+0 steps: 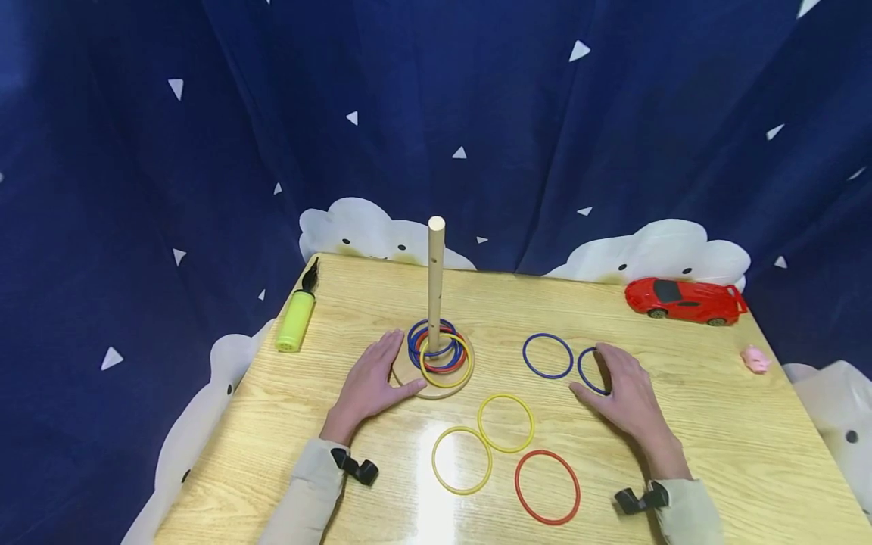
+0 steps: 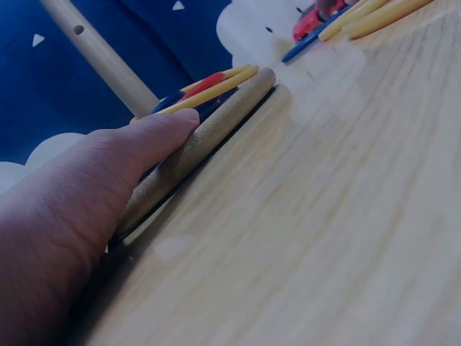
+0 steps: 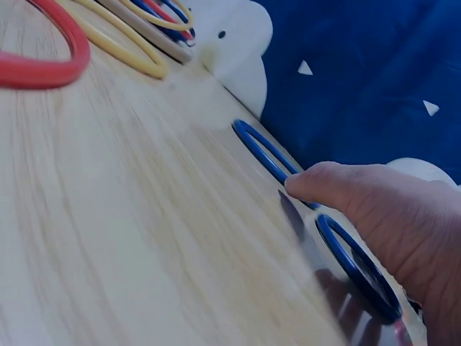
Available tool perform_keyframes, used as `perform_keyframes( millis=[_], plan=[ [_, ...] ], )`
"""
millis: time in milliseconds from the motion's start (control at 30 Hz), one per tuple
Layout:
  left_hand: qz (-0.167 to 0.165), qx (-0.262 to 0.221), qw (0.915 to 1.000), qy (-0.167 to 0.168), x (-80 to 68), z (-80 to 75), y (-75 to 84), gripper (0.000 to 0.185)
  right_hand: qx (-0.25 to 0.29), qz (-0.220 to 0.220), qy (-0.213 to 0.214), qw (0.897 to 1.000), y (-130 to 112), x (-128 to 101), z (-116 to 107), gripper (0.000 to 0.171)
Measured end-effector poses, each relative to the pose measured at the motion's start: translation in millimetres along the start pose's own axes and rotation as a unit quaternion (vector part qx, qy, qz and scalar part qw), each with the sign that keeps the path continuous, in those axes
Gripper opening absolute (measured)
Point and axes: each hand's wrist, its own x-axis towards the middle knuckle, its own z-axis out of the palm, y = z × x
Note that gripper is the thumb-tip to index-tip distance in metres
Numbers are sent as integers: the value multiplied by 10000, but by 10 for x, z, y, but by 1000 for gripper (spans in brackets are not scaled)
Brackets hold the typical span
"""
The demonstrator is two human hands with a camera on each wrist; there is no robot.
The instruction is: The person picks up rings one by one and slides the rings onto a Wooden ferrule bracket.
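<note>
A person's left hand (image 1: pixel 371 382) lies flat, fingers straight and together, thumb pressed against the round wooden base (image 1: pixel 407 376) of a ring-toss peg (image 1: pixel 435 281). Thin blue, red and yellow plastic hoops are stacked around the smooth dowel. At three o'clock from the base, the right hand (image 1: pixel 623 393) rests spread on the glossy wood-grain table (image 1: pixel 736 439), fingers straight over a blue ring (image 1: pixel 586 371) (partly hidden beneath them). A second blue ring (image 1: pixel 548 356) lies just beside it at nine o'clock, apart from the hand.
</note>
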Motion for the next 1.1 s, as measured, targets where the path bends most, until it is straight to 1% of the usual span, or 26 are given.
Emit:
perform_keyframes(
  millis=[167,367,600,733,967,1100],
  plan=[
    [-63,-4,10000,-70,4,-9,2,112,-55,117,-28,9999,81,-57,-26,92],
    [-76,-31,10000,-52,3,-10,-3,113,-66,286,-50,9996,132,-75,-20,96],
    [-77,-28,10000,-47,-1,-8,0,113,-286,620,-7,9977,197,-104,-62,97],
    [-71,-19,10000,-48,0,-4,-2,113,-360,718,-22,9968,229,-120,-79,97],
    [-39,14,10000,-20,1,7,-8,113,-182,770,53,9969,295,-148,-79,95],
    [7,-25,10000,12,-14,-2,-10,112,-86,763,204,9968,321,-169,-59,90]
  ],
)
